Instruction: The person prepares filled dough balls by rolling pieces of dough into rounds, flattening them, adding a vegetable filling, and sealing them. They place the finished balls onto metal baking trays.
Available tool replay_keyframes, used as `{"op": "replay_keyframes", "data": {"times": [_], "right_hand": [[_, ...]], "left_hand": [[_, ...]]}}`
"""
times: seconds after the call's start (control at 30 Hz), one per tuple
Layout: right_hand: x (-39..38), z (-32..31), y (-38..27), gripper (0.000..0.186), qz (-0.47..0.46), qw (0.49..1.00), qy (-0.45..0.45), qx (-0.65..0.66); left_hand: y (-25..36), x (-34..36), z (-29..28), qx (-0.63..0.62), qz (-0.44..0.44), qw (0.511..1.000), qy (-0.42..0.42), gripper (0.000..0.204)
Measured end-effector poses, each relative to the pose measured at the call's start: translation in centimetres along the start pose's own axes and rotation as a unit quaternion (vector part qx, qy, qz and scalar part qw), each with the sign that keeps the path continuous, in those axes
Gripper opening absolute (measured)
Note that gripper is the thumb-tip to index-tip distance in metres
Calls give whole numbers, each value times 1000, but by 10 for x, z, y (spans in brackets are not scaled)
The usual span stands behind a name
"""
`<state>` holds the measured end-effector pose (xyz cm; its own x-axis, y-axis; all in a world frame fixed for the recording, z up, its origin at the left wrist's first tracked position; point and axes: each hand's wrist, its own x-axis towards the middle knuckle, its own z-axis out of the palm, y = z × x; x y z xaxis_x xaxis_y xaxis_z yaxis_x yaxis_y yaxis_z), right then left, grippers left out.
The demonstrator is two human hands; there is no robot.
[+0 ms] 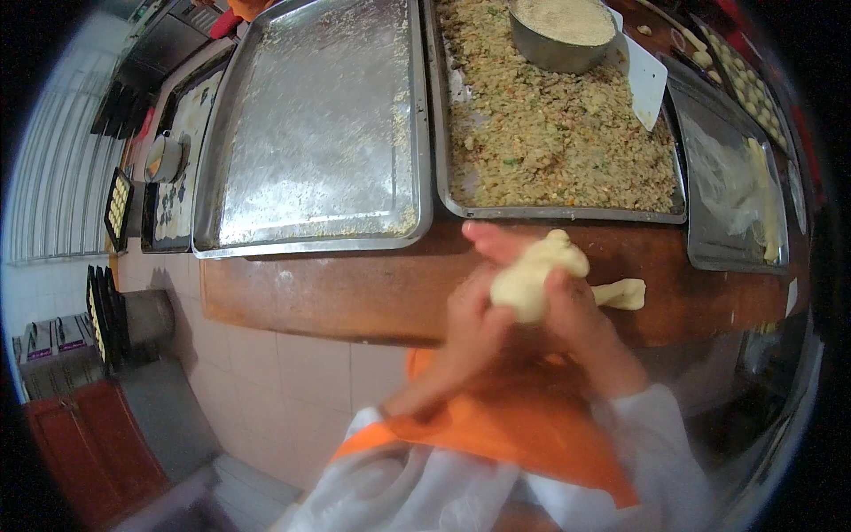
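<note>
A lump of pale dough (523, 288) is held in both my hands above the near part of the wooden table. My left hand (479, 297) cups it from the left, with some fingers stretched out past its far side. My right hand (574, 315) is closed against its right side, thumb pressed into it. The top of the lump is pinched and uneven; whether anything is inside is hidden. Just right of my right hand, a short strip of dough (622, 294) sticks out over the table. Beyond my hands is a metal tray of crumbly chopped filling (550, 151).
A bowl of pale grains (567, 27) and a white scraper (647, 84) rest on the filling. Left stands a large metal tray (319, 133) with scattered grains. To the right, a dark tray (731, 195) holds plastic film and a dough strip; another tray (749, 84) holds dough balls.
</note>
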<state>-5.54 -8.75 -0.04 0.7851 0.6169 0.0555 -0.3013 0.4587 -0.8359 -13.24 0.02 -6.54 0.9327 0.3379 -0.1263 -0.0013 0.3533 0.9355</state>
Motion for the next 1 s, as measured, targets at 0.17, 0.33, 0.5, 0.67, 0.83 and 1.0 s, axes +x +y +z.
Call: {"op": "replay_keyframes", "data": {"times": [0.17, 0.33, 0.5, 0.67, 0.83, 1.0], "right_hand": [[0, -6, 1, 30, 5, 998, -11, -62], [-1, -19, 13, 34, 5, 995, -6, -99], [-1, 2, -2, 31, 18, 999, 20, -44], [-1, -10, 11, 29, 14, 1000, 9, 16], [0, -13, 17, 25, 39, 999, 14, -15], [1, -19, 3, 36, 23, 992, 22, -119]], "left_hand": [[-5, 3, -2, -33, -31, 999, -19, 53], [31, 7, 12, 239, 205, 948, -39, 44], [15, 1, -7, 142, 39, 988, -55, 41], [17, 3, -5, 212, 70, 970, -97, 54], [11, 1, 1, 217, 196, 956, -35, 47], [8, -4, -24, 48, -111, 991, -48, 37]]}}
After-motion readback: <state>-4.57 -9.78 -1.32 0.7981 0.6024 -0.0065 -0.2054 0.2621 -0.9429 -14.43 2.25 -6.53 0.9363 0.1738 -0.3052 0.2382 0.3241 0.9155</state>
